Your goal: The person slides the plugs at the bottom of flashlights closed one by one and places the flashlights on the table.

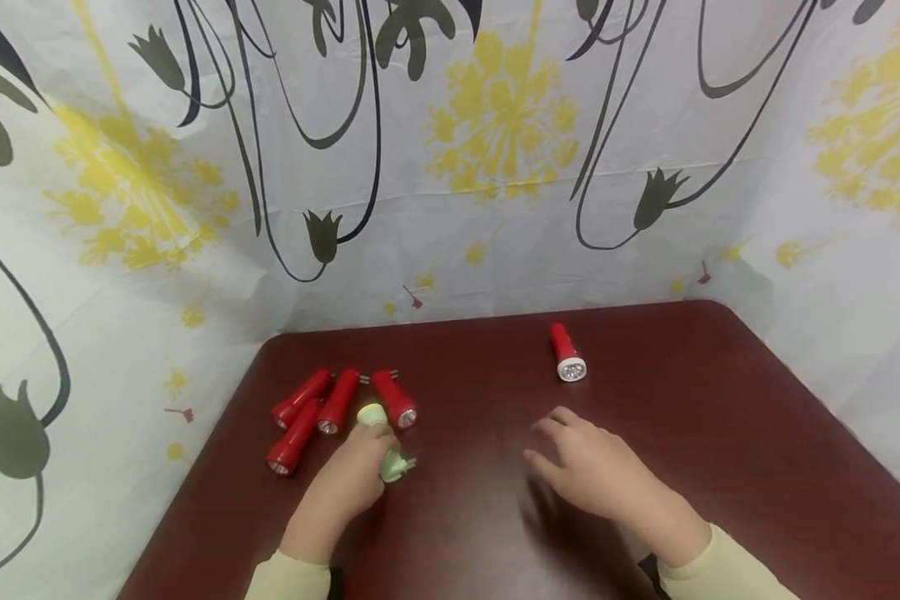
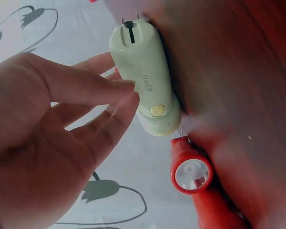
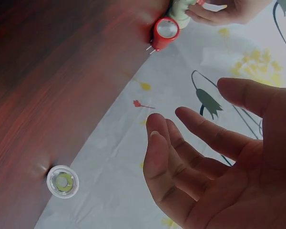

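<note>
left hand (image 1: 356, 468): pinching one pale green flashlight (image 2: 147, 62), at or just above the table (image 1: 472, 433), beside four red flashlights (image 1: 338, 403). right hand (image 1: 594, 467): empty, fingers loosely bent. step, as judged: picking up or setting down; next move calls for clearance from the red neighbours.

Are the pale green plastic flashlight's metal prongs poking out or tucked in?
Poking out: two thin metal prongs stick past one end of the pale green plastic flashlight in the left hand.

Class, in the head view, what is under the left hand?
A pale green flashlight: both ends show. Its middle is covered by the left hand, as is some tabletop beneath.
</note>
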A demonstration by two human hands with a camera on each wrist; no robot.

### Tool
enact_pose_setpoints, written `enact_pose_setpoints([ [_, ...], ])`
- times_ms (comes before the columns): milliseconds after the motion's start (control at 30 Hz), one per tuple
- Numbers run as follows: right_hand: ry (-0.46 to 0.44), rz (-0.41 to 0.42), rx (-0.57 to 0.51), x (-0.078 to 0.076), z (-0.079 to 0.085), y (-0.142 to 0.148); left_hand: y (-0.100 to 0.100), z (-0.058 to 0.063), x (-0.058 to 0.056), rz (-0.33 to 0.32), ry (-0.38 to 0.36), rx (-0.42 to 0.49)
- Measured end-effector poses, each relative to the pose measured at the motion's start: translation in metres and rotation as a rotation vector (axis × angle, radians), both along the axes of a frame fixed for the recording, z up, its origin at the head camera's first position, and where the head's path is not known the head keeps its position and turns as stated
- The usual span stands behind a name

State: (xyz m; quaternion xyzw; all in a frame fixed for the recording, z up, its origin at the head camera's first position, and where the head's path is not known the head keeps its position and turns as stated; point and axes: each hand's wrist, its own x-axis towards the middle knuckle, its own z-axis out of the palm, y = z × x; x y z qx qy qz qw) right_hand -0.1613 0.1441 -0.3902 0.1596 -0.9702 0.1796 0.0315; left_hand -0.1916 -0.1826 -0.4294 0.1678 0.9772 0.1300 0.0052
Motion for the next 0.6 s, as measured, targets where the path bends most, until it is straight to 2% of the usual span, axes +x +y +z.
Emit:
enact_pose_setpoints([
  [233, 0.007, 0.024, 0.000, 0.007, 0.000, 0.003, 0.000, -0.002, 0.008, -0.104, 0.059, -0.050],
  [333, 0.021, 0.033, -0.003, 0.006, 0.001, 0.001, 0.000, -0.002, 0.007, -0.146, 0.103, -0.049],
  [467, 0.006, 0.040, -0.001, 0.009, 0.003, -0.006, -0.001, -0.003, 0.007, -0.222, 0.196, -0.062],
  [600, 0.005, 0.038, 0.006, 0.013, 0.005, -0.011, -0.001, -0.004, 0.013, -0.238, 0.231, -0.094],
])
